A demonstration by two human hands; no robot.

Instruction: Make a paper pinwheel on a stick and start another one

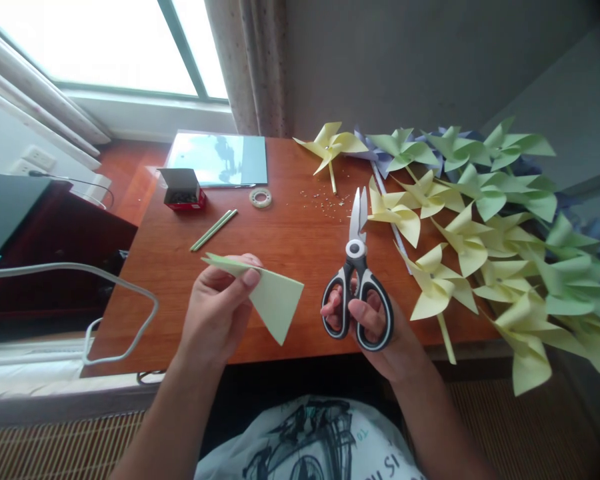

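My left hand (219,308) pinches a pale green sheet of paper folded into a triangle (274,299), held above the near edge of the wooden table (290,240). My right hand (375,327) grips black-and-grey scissors (357,267) through the handle loops. The blades point away from me and stand slightly apart. The scissors are just right of the folded paper and do not touch it.
A heap of yellow, green and blue paper pinwheels (485,227) fills the table's right side. Further back lie two green sticks (214,230), a tape roll (261,197), a small red box (183,190), a blue sheet (217,159) and scattered small bits (325,200). A white cable (105,280) loops at left.
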